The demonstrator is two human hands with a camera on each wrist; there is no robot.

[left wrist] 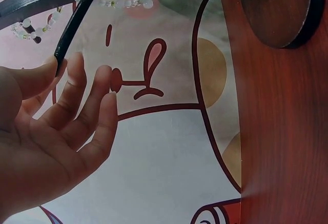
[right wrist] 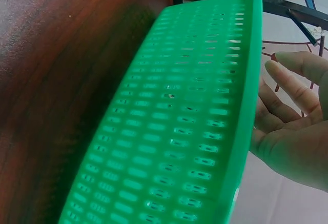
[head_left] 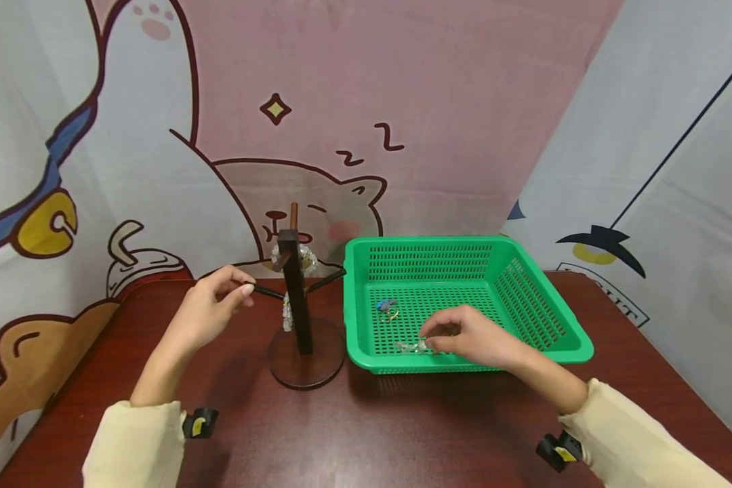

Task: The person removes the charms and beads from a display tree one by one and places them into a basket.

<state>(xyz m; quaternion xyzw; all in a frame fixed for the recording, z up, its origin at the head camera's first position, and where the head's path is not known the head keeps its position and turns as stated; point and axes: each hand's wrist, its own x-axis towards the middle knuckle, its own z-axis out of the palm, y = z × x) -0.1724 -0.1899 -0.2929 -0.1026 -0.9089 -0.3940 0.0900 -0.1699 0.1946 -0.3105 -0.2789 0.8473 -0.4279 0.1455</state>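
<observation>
A dark wooden stand (head_left: 297, 298) with a round base and side pegs holds clear beaded bracelets (head_left: 307, 259). My left hand (head_left: 210, 306) pinches the end of a black peg (left wrist: 74, 29) between thumb and fingers, its other fingers loosely spread. Inside the green plastic basket (head_left: 356, 305), my right hand (head_left: 470, 335) reaches down with bent fingers. A clear beaded strand (head_left: 407, 348) lies right at its fingertips; I cannot tell whether they pinch it. The basket's wall hides the strand in the right wrist view, where the fingers (right wrist: 294, 88) show past the rim.
A blue and grey piece (head_left: 385, 305) and a gold-coloured ring-shaped piece (head_left: 392, 315) lie in the basket, left of the right hand. The stand is close to the basket's left side on the reddish-brown table (head_left: 354, 434). A printed cloth (head_left: 451, 135) hangs behind.
</observation>
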